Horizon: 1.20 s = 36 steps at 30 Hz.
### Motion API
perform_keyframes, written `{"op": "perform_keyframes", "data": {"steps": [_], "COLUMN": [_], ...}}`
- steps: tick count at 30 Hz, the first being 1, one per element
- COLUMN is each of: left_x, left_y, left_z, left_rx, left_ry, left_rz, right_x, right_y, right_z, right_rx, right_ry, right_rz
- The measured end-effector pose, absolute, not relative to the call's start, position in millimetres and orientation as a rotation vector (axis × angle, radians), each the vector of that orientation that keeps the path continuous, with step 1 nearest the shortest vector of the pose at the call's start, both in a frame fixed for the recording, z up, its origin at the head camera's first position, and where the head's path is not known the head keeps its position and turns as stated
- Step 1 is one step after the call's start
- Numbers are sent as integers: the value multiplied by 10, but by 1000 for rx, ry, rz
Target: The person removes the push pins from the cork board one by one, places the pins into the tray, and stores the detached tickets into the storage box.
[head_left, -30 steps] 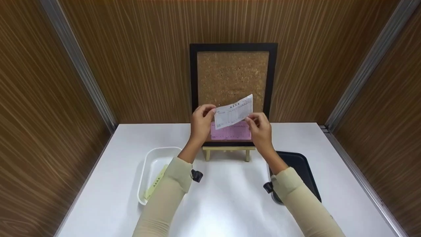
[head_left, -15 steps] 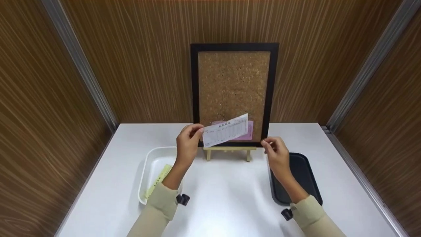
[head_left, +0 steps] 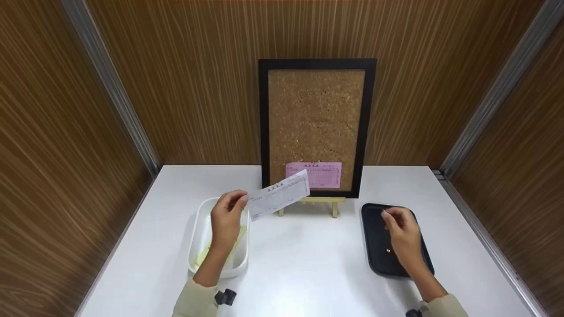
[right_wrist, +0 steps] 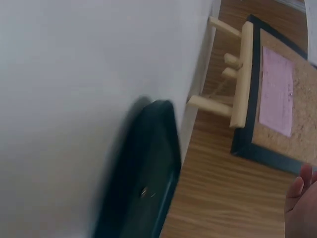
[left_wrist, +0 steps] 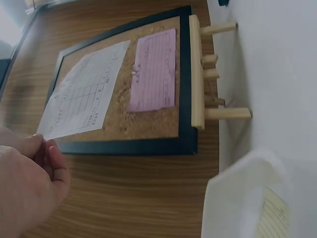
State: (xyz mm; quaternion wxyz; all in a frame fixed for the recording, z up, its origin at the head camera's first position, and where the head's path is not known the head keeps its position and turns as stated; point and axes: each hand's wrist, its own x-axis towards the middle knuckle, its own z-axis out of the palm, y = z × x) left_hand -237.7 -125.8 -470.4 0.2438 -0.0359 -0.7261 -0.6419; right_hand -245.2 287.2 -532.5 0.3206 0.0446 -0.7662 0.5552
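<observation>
My left hand (head_left: 227,218) pinches the left edge of a white printed slip (head_left: 280,196), which is tilted in front of the board's lower left. In the left wrist view the slip (left_wrist: 89,89) overlaps the cork. A pink printed slip (head_left: 325,175) is fixed low on the black-framed corkboard (head_left: 316,114). My right hand (head_left: 404,233) is over the black tray (head_left: 376,259), thumb and forefinger together on a small pin that shows as a thin glint at their tips; its head is hidden. A coppery tack (head_left: 388,250) lies in that tray.
A light wooden easel (head_left: 334,208) supports the corkboard against the wood-grain back wall. On the left, partly under my left arm, a white tray (head_left: 194,237) holds yellow slips (head_left: 205,255). Wood-grain panels with metal posts (head_left: 128,105) flank the white table (head_left: 304,264).
My right hand has let go of the white slip and moved right and down to over the black tray. My left hand has carried the slip left and down, uncovering most of the pink slip.
</observation>
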Motion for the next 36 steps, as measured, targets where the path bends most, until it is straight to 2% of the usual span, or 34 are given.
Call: {"op": "perform_keyframes", "data": {"steps": [11,25,36], "left_x": [-2172,-1957,-1997], "left_y": [-1675,-2087,-2236], "left_z": [-4991,-5237,-5396], "left_rx": [93,391,506], "left_ry": [-1983,-2052,-2110], "left_rz": [-1734,-1654,-1573], "right_x": [-2242,-2124,-2120], "right_y": [3274,3344,3363], "right_z": [-5606,-5723,-5708], "right_rx": [-107,-199,-225], "right_ry": [-2258,-2509,-2621], "right_rz": [1346,1283,1306]}}
